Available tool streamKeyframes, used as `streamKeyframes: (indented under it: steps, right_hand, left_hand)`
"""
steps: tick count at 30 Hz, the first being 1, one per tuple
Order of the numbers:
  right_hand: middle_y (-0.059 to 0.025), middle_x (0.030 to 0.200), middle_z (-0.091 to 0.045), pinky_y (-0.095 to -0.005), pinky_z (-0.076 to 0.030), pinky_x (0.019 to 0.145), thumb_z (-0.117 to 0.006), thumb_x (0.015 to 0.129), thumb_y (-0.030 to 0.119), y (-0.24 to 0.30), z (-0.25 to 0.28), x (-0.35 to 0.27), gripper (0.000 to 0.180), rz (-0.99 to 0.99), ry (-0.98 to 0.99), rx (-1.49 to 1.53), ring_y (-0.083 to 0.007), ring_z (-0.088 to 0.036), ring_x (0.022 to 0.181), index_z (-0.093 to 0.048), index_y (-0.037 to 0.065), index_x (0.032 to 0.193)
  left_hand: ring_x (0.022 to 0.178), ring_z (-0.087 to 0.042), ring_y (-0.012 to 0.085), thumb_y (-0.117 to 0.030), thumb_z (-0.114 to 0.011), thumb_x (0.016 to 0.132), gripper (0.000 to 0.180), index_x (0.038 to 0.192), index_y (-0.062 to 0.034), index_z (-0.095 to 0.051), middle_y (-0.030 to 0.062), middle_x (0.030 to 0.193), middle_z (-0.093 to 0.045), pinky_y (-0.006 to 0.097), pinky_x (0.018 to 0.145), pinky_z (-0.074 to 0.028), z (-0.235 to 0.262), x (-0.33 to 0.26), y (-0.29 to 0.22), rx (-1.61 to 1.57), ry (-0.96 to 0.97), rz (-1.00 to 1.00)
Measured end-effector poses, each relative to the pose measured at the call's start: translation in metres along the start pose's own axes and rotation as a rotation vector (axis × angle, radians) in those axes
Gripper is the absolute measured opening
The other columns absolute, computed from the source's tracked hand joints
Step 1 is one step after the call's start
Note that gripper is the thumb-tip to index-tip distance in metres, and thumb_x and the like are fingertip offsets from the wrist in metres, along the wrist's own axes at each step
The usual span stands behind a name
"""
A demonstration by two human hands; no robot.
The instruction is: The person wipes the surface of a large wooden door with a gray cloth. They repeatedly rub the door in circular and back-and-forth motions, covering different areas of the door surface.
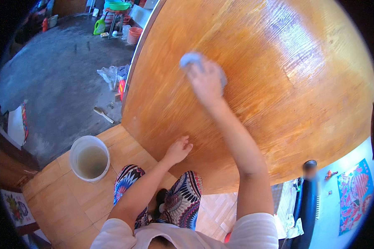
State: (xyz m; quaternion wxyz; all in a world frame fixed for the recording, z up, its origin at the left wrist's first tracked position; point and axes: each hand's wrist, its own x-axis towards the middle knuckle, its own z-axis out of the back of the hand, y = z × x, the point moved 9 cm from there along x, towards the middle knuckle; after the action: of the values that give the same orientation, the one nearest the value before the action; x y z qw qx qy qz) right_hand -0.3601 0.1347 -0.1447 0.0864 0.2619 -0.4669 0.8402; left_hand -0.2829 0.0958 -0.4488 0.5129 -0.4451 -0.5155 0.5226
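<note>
Grey concrete floor (58, 79) fills the upper left of the frame, open and mostly bare, with a white plastic bag (109, 74) and a small brush (102, 114) lying near the desk's left edge and a green basin (117, 5) and a pink bucket (134, 35) at the top. Lower left, the floor turns to wooden boards (66, 199), where a white bucket (89, 158) of cloudy water stands just beside the person's patterned trousers (183, 199), with free room around it. Centre and right, the large wooden desk (286, 95) takes up most of the view; its left edge runs steeply from the top down to a corner above the bucket, and its curved near edge sweeps across to the lower right. The left hand (178, 150) rests at the near edge of the desk, fingers curled loosely and pressing the wood, holding nothing, its forearm rising from the lower centre. Further right, the right hand (206, 82) is stretched out over the middle of the desk, arm nearly straight, palm down, its grip closed on a blue-grey cloth (192, 59) pressed flat on the wood; both are blurred. Broad bare desk surface lies to the right of it. A dark chair back (308, 199) and a colourful mat (355, 195) sit at the lower right.
</note>
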Motion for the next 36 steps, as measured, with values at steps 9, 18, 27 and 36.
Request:
streamKeyframes:
  steps: [9,18,27,36]
  right_hand:
    - [-0.004,0.115,-0.068,-0.0433,-0.049,0.083,-0.062,0.085,0.013,-0.112,0.045,0.032,0.037,-0.027,0.123,-0.475,-0.0247,-0.063,0.106,-0.073,0.024,0.119]
    - [0.0023,0.115,-0.07,-0.0421,-0.053,0.081,-0.069,0.087,0.019,-0.087,0.036,0.046,0.021,-0.309,-0.12,-0.232,-0.0262,-0.065,0.097,-0.073,0.022,0.108]
    - [-0.0043,0.108,-0.066,-0.0452,-0.046,0.1,-0.067,0.078,0.014,0.097,-0.084,-0.089,0.019,0.053,0.347,0.163,-0.0289,-0.059,0.115,-0.08,0.018,0.093]
    - [0.0004,0.125,-0.068,-0.0465,-0.044,0.097,-0.071,0.082,0.017,-0.095,0.064,0.04,0.039,-0.27,-0.114,-0.449,-0.0259,-0.06,0.119,-0.074,0.028,0.12]
  left_hand:
    - [0.12,-0.066,0.0311,-0.033,-0.063,0.1,0.058,0.145,0.0015,-0.049,0.0234,0.134,-0.065,0.04,0.102,-0.052,0.011,-0.014,-0.018,0.009,0.004,-0.003]
    - [0.12,-0.066,0.0325,-0.033,-0.062,0.1,0.054,0.142,-0.0007,-0.053,0.0207,0.132,-0.067,0.042,0.103,-0.051,0.009,-0.008,-0.025,-0.005,-0.04,-0.034]
    - [0.117,-0.066,0.0348,-0.032,-0.06,0.101,0.047,0.136,-0.0016,-0.058,0.0189,0.127,-0.069,0.044,0.1,-0.052,0.009,-0.017,-0.038,0.141,0.018,-0.033]
    - [0.112,-0.069,0.0291,-0.023,-0.062,0.101,0.038,0.133,-0.0023,-0.059,0.0171,0.121,-0.07,0.039,0.096,-0.055,0.014,-0.015,-0.047,-0.049,-0.097,-0.133]
